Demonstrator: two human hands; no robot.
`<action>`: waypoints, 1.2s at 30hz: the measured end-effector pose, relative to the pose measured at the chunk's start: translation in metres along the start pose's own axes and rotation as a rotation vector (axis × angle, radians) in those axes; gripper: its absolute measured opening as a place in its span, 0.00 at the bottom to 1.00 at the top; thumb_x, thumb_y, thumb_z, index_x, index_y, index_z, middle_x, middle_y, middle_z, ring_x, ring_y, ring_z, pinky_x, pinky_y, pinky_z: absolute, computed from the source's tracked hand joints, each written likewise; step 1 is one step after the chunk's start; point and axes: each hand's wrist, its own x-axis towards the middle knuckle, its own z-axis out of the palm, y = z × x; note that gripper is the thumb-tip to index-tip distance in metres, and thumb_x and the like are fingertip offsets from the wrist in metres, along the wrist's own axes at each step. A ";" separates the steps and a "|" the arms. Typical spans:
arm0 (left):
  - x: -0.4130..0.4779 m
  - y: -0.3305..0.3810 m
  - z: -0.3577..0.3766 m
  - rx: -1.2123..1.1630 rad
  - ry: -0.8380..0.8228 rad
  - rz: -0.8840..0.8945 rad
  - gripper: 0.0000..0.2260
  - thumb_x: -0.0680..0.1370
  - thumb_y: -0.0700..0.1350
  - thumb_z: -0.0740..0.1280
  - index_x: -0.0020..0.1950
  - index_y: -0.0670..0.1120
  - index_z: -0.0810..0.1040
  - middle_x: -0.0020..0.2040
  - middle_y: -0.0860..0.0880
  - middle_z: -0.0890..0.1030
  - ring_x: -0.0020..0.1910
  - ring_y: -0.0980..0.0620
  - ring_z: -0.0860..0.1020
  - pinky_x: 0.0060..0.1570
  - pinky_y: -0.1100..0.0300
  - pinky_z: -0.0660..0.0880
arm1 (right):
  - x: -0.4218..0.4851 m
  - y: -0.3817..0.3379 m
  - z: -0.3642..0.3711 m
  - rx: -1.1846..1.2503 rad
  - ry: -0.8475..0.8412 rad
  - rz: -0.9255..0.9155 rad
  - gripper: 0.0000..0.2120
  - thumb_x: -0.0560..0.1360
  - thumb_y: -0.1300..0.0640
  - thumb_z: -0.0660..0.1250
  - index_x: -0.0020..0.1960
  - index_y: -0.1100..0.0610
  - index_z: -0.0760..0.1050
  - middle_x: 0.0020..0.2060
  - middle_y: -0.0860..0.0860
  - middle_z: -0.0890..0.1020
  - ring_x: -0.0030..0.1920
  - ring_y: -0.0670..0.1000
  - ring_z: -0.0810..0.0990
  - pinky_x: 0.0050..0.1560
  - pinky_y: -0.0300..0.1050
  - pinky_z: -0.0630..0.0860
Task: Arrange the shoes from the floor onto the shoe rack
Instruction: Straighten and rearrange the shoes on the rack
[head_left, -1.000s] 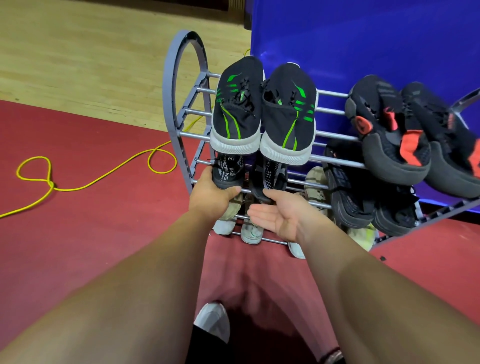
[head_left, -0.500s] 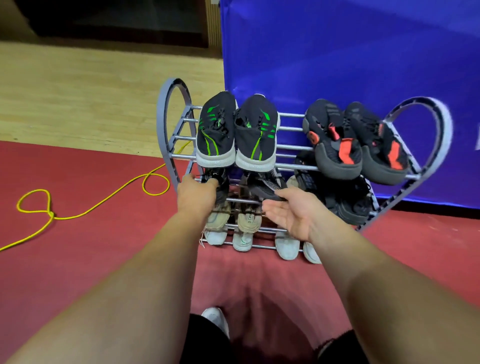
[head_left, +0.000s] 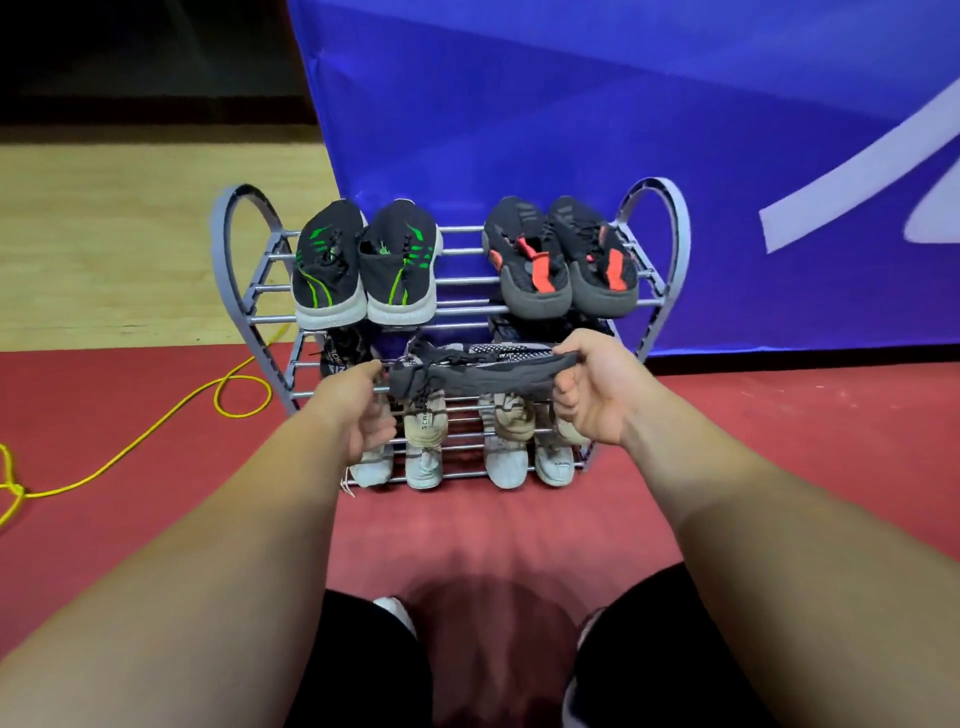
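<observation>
A grey metal shoe rack (head_left: 234, 291) stands on the red floor. Its top shelf carries a black-and-green pair (head_left: 332, 270) on the left and a black-and-red pair (head_left: 530, 270) on the right. Pale worn shoes (head_left: 423, 457) fill the bottom shelf. In front of the middle shelf a dark grey knit shoe (head_left: 483, 369) lies sideways in the air. My right hand (head_left: 592, 395) grips its right end. My left hand (head_left: 358, 410) is at its left end, fingers curled, thumb against it. A matching dark shoe (head_left: 343, 353) sits on the middle shelf at the left.
A blue banner (head_left: 571, 104) hangs directly behind the rack. A yellow cable (head_left: 156, 426) loops over the red floor to the left. Wooden flooring (head_left: 130, 260) lies beyond. My knees and white shoe toes are at the bottom edge.
My view has pulled back from the rack. My right hand has closed on the dark grey shoe and drawn it off the middle shelf, turned sideways; my left hand left the other dark shoe and came to its end.
</observation>
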 end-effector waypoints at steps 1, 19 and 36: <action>-0.004 0.001 0.001 -0.006 -0.019 -0.016 0.19 0.81 0.60 0.63 0.57 0.44 0.73 0.50 0.43 0.78 0.49 0.42 0.81 0.45 0.49 0.80 | -0.002 -0.002 -0.004 0.025 -0.004 -0.012 0.18 0.72 0.56 0.61 0.23 0.55 0.68 0.19 0.51 0.68 0.20 0.50 0.59 0.25 0.41 0.55; -0.004 -0.010 -0.058 0.228 -0.529 -0.230 0.10 0.74 0.49 0.65 0.40 0.44 0.81 0.33 0.45 0.83 0.28 0.49 0.81 0.29 0.64 0.72 | 0.047 0.012 0.009 0.049 0.118 0.050 0.13 0.76 0.50 0.64 0.34 0.52 0.70 0.18 0.45 0.61 0.17 0.46 0.55 0.22 0.37 0.51; 0.008 -0.016 -0.072 0.297 -0.821 -0.282 0.09 0.77 0.40 0.67 0.44 0.47 0.87 0.38 0.48 0.86 0.35 0.51 0.85 0.37 0.61 0.79 | 0.097 0.040 0.053 0.171 0.128 0.116 0.21 0.76 0.43 0.72 0.61 0.57 0.82 0.54 0.60 0.87 0.54 0.65 0.86 0.56 0.71 0.79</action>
